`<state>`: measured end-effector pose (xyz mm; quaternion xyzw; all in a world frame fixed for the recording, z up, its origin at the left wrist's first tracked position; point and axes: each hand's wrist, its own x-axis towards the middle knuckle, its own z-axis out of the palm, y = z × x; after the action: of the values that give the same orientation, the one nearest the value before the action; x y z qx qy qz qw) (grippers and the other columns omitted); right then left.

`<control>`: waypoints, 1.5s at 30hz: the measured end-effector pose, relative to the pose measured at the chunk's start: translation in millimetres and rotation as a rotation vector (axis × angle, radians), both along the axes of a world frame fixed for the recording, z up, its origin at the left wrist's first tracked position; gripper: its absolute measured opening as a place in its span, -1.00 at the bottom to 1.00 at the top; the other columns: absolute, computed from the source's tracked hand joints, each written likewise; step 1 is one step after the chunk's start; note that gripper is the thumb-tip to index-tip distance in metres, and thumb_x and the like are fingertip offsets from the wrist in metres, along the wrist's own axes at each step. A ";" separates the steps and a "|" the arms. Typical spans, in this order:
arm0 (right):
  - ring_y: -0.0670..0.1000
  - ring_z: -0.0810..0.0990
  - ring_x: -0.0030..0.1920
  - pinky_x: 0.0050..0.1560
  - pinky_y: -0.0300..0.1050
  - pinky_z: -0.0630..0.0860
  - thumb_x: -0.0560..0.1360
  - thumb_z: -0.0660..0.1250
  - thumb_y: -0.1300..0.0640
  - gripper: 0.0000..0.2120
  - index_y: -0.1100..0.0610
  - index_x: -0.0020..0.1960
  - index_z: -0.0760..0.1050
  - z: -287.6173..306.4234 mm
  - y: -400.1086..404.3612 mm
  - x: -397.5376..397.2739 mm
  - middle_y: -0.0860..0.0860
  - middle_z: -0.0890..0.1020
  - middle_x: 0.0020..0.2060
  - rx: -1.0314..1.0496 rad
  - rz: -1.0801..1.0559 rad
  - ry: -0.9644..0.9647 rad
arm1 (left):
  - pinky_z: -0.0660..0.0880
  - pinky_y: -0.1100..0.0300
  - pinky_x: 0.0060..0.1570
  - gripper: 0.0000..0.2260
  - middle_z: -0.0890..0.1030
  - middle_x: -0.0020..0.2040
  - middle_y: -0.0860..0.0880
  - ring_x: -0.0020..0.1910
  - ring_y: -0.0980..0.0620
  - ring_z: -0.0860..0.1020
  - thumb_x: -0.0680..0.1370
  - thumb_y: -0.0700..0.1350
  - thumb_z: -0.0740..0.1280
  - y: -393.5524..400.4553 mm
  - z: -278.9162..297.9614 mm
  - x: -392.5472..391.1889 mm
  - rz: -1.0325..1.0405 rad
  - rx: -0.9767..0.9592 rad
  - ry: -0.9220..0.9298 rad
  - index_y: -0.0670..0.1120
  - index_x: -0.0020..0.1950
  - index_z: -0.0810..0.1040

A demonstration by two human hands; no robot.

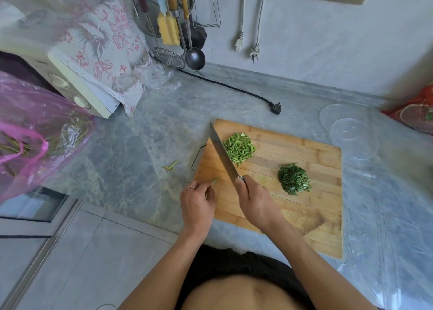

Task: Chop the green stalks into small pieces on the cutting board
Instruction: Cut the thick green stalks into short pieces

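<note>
The right hand (254, 202) is clamped on the cleaver (223, 156) handle. The left hand's (198, 202) fingers pinch a stalk stub (214, 181): light, stiff, likely to roll, best held close behind the cut.

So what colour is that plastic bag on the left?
Translucent pink; the plastic bag shows best in the head view, the only one.

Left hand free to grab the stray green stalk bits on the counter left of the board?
Probably not yet: the left hand is pinching a thin green stalk end at the wooden cutting board's edge. The stray green stalk trimmings lie on bare grey marble countertop nearby, nothing between.
</note>
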<state>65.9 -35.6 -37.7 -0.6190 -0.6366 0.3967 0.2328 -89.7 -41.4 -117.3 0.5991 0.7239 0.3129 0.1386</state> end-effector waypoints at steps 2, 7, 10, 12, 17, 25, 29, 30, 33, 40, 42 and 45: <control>0.15 0.35 -0.51 -0.45 0.10 0.27 0.66 0.07 -0.03 -0.70 0.10 -0.19 0.30 2.3 -9.1 2.2 0.11 0.42 -0.48 0.032 0.053 -0.031 | 0.56 -0.05 -0.21 -0.87 0.60 -0.25 -0.08 -0.28 -0.13 0.59 0.44 -0.26 0.48 1.4 0.3 0.9 -0.002 0.002 -0.008 -0.12 -0.04 0.71; 0.08 0.24 -0.51 -0.43 0.06 0.21 0.65 0.07 -0.04 -0.70 0.00 -0.24 0.22 -1.5 -22.6 0.1 0.05 0.33 -0.52 0.008 0.113 -0.082 | 0.55 -0.05 -0.21 -0.82 0.59 -0.22 -0.09 -0.26 -0.14 0.57 0.45 -0.22 0.46 3.3 1.7 3.1 -0.035 -0.028 0.017 -0.07 0.03 0.72; 0.08 0.23 -0.51 -0.44 -0.02 0.18 0.66 0.07 -0.03 -0.70 0.06 -0.21 0.26 -2.9 -24.8 -1.5 0.03 0.32 -0.53 0.004 0.126 -0.093 | 0.55 -0.05 -0.20 -0.82 0.59 -0.20 -0.09 -0.25 -0.13 0.57 0.45 -0.20 0.47 2.9 0.8 1.6 -0.045 -0.035 0.025 -0.06 0.04 0.72; 0.09 0.24 -0.51 -0.45 -0.03 0.19 0.66 0.07 -0.04 -0.70 0.09 -0.19 0.28 -3.4 -24.9 -0.8 0.05 0.33 -0.52 0.003 0.126 -0.103 | 0.54 -0.05 -0.21 -0.81 0.57 -0.22 -0.08 -0.26 -0.13 0.57 0.45 -0.19 0.47 3.3 -0.6 1.4 -0.049 -0.033 0.039 -0.05 0.06 0.72; 0.09 0.25 -0.53 -0.51 -0.13 0.13 0.66 0.06 -0.04 -0.70 0.10 -0.16 0.30 -1.8 -23.8 -2.2 0.06 0.36 -0.51 0.009 0.150 -0.127 | 0.51 0.01 -0.21 -0.77 0.54 -0.24 -0.05 -0.28 -0.11 0.54 0.48 -0.15 0.44 5.1 1.6 2.2 -0.058 -0.038 0.058 0.03 0.12 0.70; 0.04 0.23 -0.58 -0.54 -0.12 0.10 0.66 0.04 -0.06 -0.77 0.06 -0.09 0.25 -11.4 -20.7 -16.1 0.00 0.32 -0.52 0.000 0.110 -0.146 | 0.46 0.04 -0.19 -0.76 0.56 -0.23 -0.02 -0.21 -0.09 0.56 0.53 0.02 0.24 2.5 -0.2 5.5 -0.050 -0.062 0.041 0.04 -0.02 0.70; 0.07 0.32 -0.49 -0.46 0.02 0.31 0.62 -0.07 -0.13 -0.71 0.02 -0.12 0.24 -8.4 -15.0 -25.4 0.01 0.39 -0.39 0.005 0.062 -0.078 | 0.47 0.02 -0.15 -0.87 0.59 -0.15 -0.05 -0.18 -0.11 0.57 0.49 -0.13 0.41 1.8 1.7 3.5 -0.041 -0.095 0.093 0.00 0.00 0.70; 0.07 0.35 -0.44 -0.38 0.04 0.35 0.63 -0.04 -0.09 -0.71 0.07 -0.12 0.26 -9.1 -12.8 -24.0 0.04 0.42 -0.37 -0.031 -0.001 -0.046 | 0.47 0.02 -0.14 -0.85 0.58 -0.15 -0.04 -0.18 -0.11 0.57 0.47 -0.17 0.42 0.9 1.4 3.8 -0.048 -0.098 0.105 -0.01 0.00 0.70; 0.03 0.31 -0.46 -0.40 0.00 0.28 0.65 0.05 -0.01 -0.67 0.14 -0.20 0.30 -11.8 -9.8 -14.7 0.05 0.40 -0.45 -0.086 -0.124 0.067 | 0.53 -0.02 -0.13 -0.81 0.59 -0.15 -0.05 -0.17 -0.11 0.57 0.45 -0.26 0.40 -0.1 3.3 3.9 -0.046 -0.071 0.083 -0.05 0.00 0.71; 0.06 0.27 -0.51 -0.46 -0.01 0.21 0.66 0.09 0.01 -0.70 0.06 -0.23 0.26 0.2 -18.3 -1.5 0.02 0.34 -0.50 0.005 0.056 -0.004 | 0.55 0.01 -0.21 -0.84 0.62 -0.18 -0.11 -0.23 -0.14 0.59 0.47 -0.27 0.44 7.2 3.0 7.2 -0.037 -0.044 -0.027 -0.11 0.01 0.71; 0.08 0.26 -0.52 -0.45 0.06 0.22 0.66 0.08 -0.03 -0.71 0.01 -0.23 0.24 -1.4 -22.9 -2.3 0.00 0.33 -0.52 -0.002 0.089 -0.027 | 0.54 -0.01 -0.21 -0.87 0.61 -0.20 -0.11 -0.25 -0.15 0.57 0.48 -0.24 0.41 9.1 2.1 8.0 -0.039 -0.047 -0.020 -0.10 -0.02 0.70; 0.12 0.29 -0.52 -0.45 0.10 0.23 0.65 0.07 -0.05 -0.71 0.03 -0.20 0.27 -4.2 -26.2 -3.2 0.02 0.34 -0.53 -0.011 0.105 -0.059 | 0.54 -0.03 -0.18 -0.86 0.62 -0.19 -0.08 -0.23 -0.13 0.58 0.51 -0.14 0.34 8.7 0.9 7.3 -0.048 -0.045 -0.018 -0.07 -0.05 0.70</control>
<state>62.7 -61.8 -41.9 -0.5974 -0.6727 0.3934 0.1891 -82.4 -32.7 -116.5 0.6102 0.7149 0.2985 0.1658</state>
